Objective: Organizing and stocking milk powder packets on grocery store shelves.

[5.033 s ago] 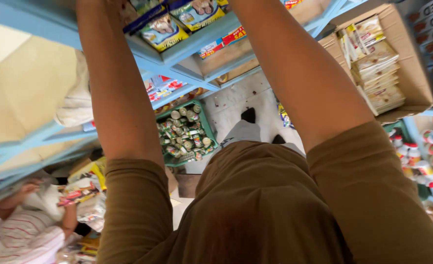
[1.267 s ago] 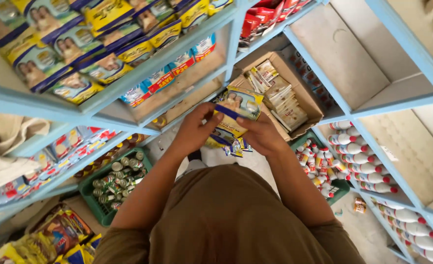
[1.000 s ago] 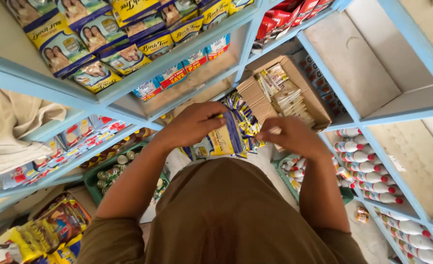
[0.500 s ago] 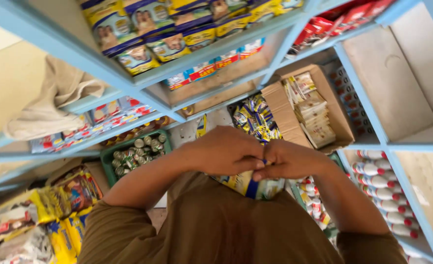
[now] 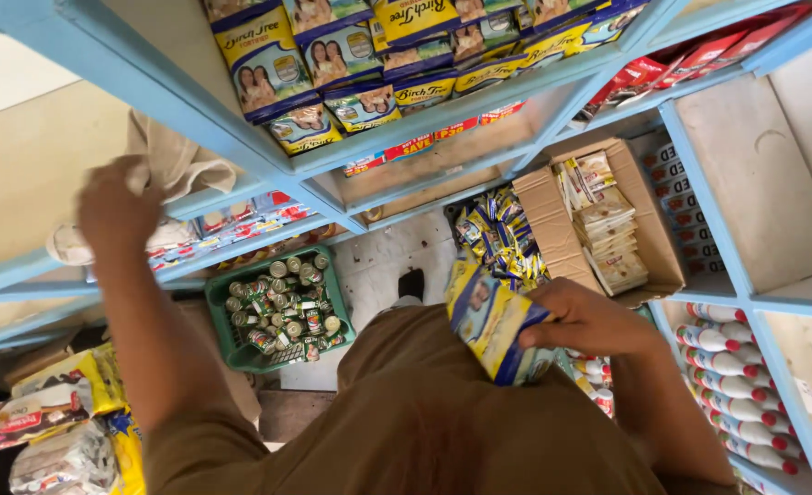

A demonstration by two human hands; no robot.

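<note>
The right hand (image 5: pixel 589 321) grips a stack of yellow-and-blue foil packets (image 5: pixel 493 321) at chest height, beside the open brown cardboard box (image 5: pixel 644 211). The left hand (image 5: pixel 112 206) reaches up, fingers curled on a beige cloth (image 5: pixel 181 160) draped over the light-blue shelf rail (image 5: pixel 21 266).

Blue shelves (image 5: pixel 479 99) w/ yellow-blue pouches (image 5: pixel 332 64), cardboard box (image 5: pixel 640 215) of sachets

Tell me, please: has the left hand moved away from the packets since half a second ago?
Yes. The left hand has left the yellow-and-blue packets and gone up to the cloth on the blue shelf; the right hand holds the packets alone.
</note>
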